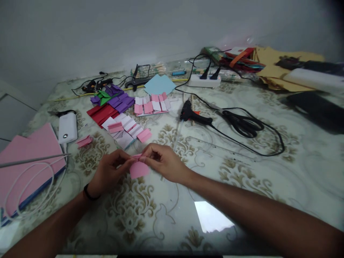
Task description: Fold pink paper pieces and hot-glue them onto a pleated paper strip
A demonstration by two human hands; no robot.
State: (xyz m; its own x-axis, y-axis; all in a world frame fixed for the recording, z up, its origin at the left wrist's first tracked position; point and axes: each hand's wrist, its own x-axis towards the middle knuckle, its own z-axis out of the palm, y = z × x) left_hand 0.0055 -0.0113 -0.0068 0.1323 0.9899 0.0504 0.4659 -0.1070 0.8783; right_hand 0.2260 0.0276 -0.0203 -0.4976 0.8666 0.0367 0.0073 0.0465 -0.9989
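Note:
Both hands pinch a small piece of pink paper (pixel 139 170) along its top edge, where it is folded over. My left hand (pixel 110 172) grips the fold's left end between thumb and fingers, and a dark band circles that wrist. At the right end, my right hand (pixel 164 162) presses the fold with thumb and forefinger. Just beyond the hands lie folded white and pink paper strips (pixel 126 129). Another folded pink piece (pixel 85 141) rests by itself to the left. Behind are red folded papers (pixel 102 114), purple ones (pixel 120 102) and more pink-and-white ones (pixel 152 104).
A black glue gun (pixel 196 115) lies right of centre beside scissors (pixel 239 120) and a clear ruler (pixel 220 148). Its cord loops toward a white power strip (pixel 204 81). Pink sheets (pixel 29 161), a cable and a white power bank (pixel 68 127) occupy the left.

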